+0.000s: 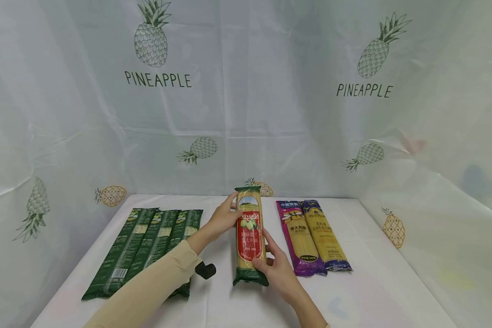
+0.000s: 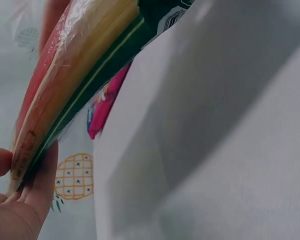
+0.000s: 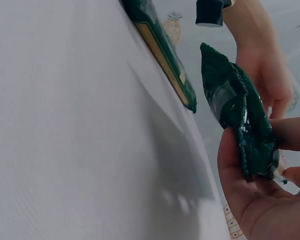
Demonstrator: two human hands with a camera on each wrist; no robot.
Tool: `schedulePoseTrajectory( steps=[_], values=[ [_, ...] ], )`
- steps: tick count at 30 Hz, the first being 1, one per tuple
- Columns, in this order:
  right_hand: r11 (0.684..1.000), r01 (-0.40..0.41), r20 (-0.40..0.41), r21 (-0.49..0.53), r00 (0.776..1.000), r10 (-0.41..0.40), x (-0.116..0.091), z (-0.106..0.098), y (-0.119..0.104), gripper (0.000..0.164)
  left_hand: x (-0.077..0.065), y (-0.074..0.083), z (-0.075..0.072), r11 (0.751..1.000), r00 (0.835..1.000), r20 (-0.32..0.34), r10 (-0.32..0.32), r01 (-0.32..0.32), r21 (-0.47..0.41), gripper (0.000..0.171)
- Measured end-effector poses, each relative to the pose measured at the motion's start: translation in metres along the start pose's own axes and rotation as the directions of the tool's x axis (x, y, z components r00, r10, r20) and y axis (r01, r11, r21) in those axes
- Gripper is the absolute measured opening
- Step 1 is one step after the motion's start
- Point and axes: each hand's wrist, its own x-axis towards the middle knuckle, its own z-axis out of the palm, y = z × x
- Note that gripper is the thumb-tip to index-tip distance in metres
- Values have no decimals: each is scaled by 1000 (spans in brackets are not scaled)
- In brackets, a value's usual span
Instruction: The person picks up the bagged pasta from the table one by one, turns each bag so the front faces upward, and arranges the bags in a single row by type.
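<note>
Over on the left, three long, dark-green plastic packs (image 1: 153, 241) lie side by side on the white-covered table (image 1: 377, 282), partly behind a cream sleeve (image 1: 160, 282); a barcode shows on the outermost, so it seems to lie back side up, and what is inside them I can't make out. Lined up like that, they look set out as one kind together. Moving right, here's the left hand (image 1: 223, 217), gripping the upper left edge of a long red, yellow and green plastic pasta pack (image 1: 250, 228), thumb in front, fingers behind. That pack is in the middle, held above the table, printed face turned up to the wearer; clear film in the left wrist view shows straw-coloured contents, apparently spaghetti. And on its lower right, the right hand (image 1: 279, 269) grips too, thumb on the front, fingers wrapped behind the green end: two ends held, presumably because a long, slim bag steadies better that way. Farther right, a purple plastic pack (image 1: 301, 237) with yellow strands behind its window lies right against a yellow-and-blue plastic pack (image 1: 325, 232), both slanted alike; the yellow one's filling is hard to tell from its print.
</note>
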Motion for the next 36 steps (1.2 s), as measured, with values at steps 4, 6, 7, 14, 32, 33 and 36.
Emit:
schedulePoseTrajectory(
  steps=[4, 6, 7, 14, 32, 33, 36],
  values=[
    [997, -6, 22, -75, 1000, 8, -1, -4, 0, 85, 1, -2, 3, 999, 1000, -10, -11, 10, -42, 73],
    [992, -14, 33, -126, 999, 19, -1, -8, -1, 85, 2, -4, 6, 998, 1000, -15, -20, 19, -59, 72],
    [989, -19, 37, -148, 999, 25, -2, -10, -1, 85, 3, -5, 8, 998, 1000, -15, -20, 19, -63, 72],
    [973, -53, 31, -224, 998, 62, -3, -28, -6, 84, 13, -8, 22, 993, 999, -16, -39, 37, -110, 72],
    [845, -50, -113, -532, 994, -13, 5, -62, -6, 67, 47, -16, 59, 991, 996, -8, -92, 91, -98, 71],
    [839, -49, -116, -543, 993, -18, 6, -62, -5, 67, 50, -18, 61, 992, 995, -11, -98, 97, -82, 71],
    [822, -44, -124, -568, 992, -33, 9, -63, -1, 66, 58, -25, 66, 993, 994, -14, -107, 106, -48, 72]
  ],
)
